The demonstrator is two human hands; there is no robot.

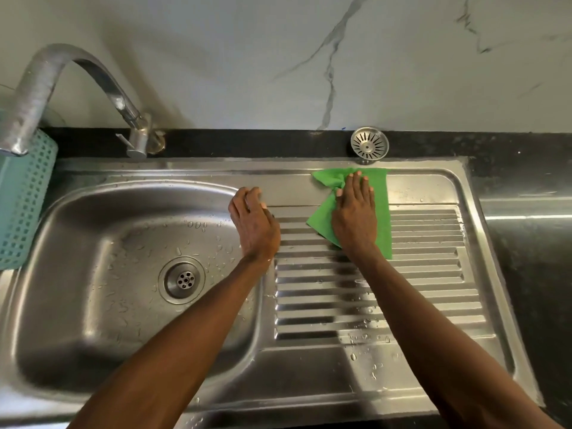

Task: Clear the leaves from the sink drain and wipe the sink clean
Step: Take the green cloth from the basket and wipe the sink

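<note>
A stainless steel sink [77, 305] fills the view, its basin on the left and a ribbed drainboard [418, 289] on the right. The drain [182, 280] in the basin floor shows bare metal with water droplets around it; no leaves are visible. A green cloth [382, 205] lies flat on the far part of the drainboard. My right hand [354, 215] presses on it with straight fingers. My left hand [252, 221] rests on the rim between basin and drainboard, fingers lightly curled, holding nothing. A loose metal drain strainer [369, 146] sits on the black counter behind the cloth.
A curved metal tap [62, 78] arches over the basin's far left. A teal perforated basket [24, 199] stands at the left edge. Black countertop [526, 243] runs behind and right of the sink, under a marbled white wall. Droplets dot the near drainboard.
</note>
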